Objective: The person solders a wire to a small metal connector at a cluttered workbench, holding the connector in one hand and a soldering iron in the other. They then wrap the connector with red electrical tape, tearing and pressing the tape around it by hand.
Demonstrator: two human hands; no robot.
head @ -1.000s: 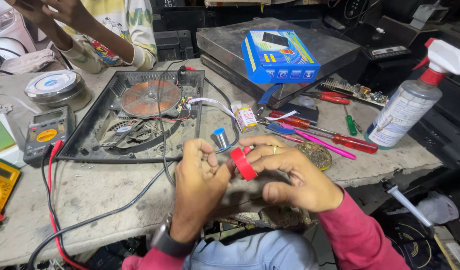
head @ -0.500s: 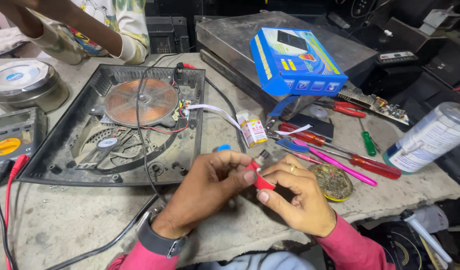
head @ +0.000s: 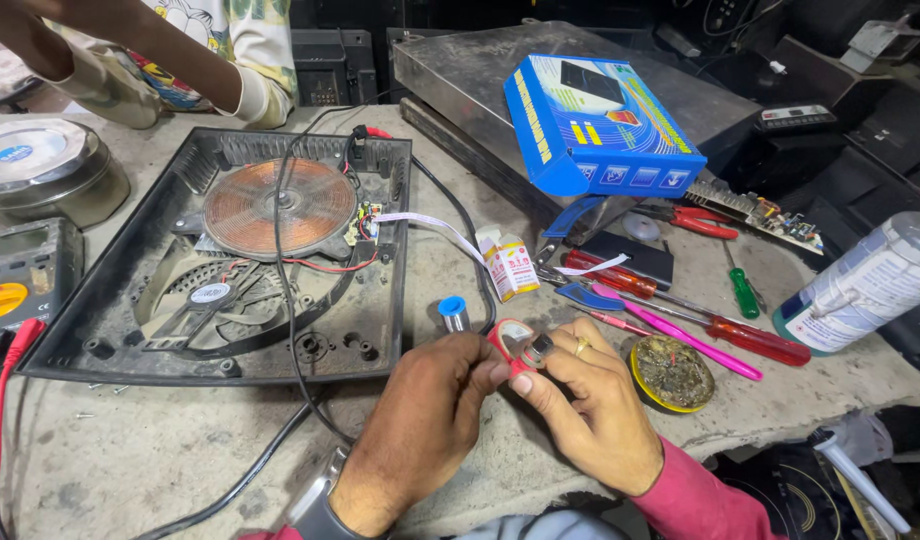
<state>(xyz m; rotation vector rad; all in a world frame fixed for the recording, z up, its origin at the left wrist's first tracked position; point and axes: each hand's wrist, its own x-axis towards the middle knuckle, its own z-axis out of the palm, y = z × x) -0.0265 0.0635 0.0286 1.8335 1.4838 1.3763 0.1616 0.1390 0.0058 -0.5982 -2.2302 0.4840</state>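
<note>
My left hand [head: 420, 425] and my right hand [head: 585, 405] meet over the front edge of the stone worktop, both pinching a small roll of red tape [head: 512, 338]. The left fingertips grip its near rim; the right thumb and forefinger hold its right side, a ring on one finger. Just behind the roll stands a small solder spool with a blue cap [head: 453, 312]. To the left lies an opened induction cooker base [head: 230, 260] with its copper coil [head: 279, 207] and a fan.
Another person's arm [head: 110, 45] reaches over the back left. A multimeter [head: 15, 285] with red leads sits at left, a blue box [head: 600, 125] on a metal casing behind, screwdrivers [head: 720, 330], a flux tin [head: 672, 372] and a spray bottle [head: 865, 285] at right.
The view has shifted closer and lower over the worktop. Both hands moved a little forward with the red tape roll and still hold it between them.
</note>
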